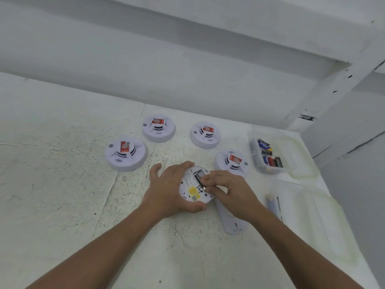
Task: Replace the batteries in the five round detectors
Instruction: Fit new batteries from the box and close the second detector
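A round white detector [192, 191] lies upside down on the table, its battery bay open and a yellow label on its back. My left hand [168, 188] grips its left rim, fingers over the top edge and thumb at the near edge. My right hand [227, 191] pinches a battery [201, 185] at the bay with curled fingertips. Several other detectors stand face up with red tags: far left [126, 153], back middle [158, 128], back right [205, 134], and right [231, 161] just behind my right hand.
A clear tub [291, 161] holding several batteries stands at the right. A second clear container [302, 207] with a battery inside sits in front of it. A white cover plate [231, 222] lies under my right wrist. The table's right edge is close; a white wall runs behind.
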The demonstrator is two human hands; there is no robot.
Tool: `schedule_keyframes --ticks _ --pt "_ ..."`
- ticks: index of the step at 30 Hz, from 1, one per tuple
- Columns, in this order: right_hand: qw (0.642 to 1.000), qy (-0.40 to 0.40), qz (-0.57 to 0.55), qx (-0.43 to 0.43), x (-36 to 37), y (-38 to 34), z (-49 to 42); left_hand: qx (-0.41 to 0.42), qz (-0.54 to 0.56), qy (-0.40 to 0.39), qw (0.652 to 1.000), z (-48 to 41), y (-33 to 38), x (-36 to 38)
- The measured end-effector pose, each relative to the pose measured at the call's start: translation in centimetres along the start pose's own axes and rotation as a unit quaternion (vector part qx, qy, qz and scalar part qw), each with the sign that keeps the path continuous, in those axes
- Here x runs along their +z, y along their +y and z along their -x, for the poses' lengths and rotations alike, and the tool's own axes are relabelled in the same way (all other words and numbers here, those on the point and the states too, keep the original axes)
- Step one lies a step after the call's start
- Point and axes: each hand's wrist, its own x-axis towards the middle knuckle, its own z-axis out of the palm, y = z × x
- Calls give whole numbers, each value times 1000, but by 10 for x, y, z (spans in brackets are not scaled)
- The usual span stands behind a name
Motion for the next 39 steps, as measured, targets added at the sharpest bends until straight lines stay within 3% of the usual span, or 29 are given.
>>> schedule_keyframes --ticks 15,18,22,24,29,33,35,39 --pt "996 60 29 -61 19 -2 13 -4 -13 2 1000 -1 -3 4" --pt "999 38 -8 -14 8 -11 4 -12 -19 -19 1000 -1 0 0" --pt "998 -44 33 24 -14 -24 -10 -20 -2 -35 999 -2 4 -7" --pt "998 -42 26 29 -27 -27 -20 -28 10 -42 999 -2 5 -9" --pt "991 84 -60 84 -79 -7 -52 -37 26 -45 998 -1 6 -10" --pt "959 217 13 183 -116 28 -75 -41 22 -48 998 -1 6 -11" --pt "942 196 94 256 -127 47 -82 -44 18 -52 998 -2 7 -11" --pt "917 51 190 347 -128 65 -86 -52 26 -53 997 -2 10 -15"
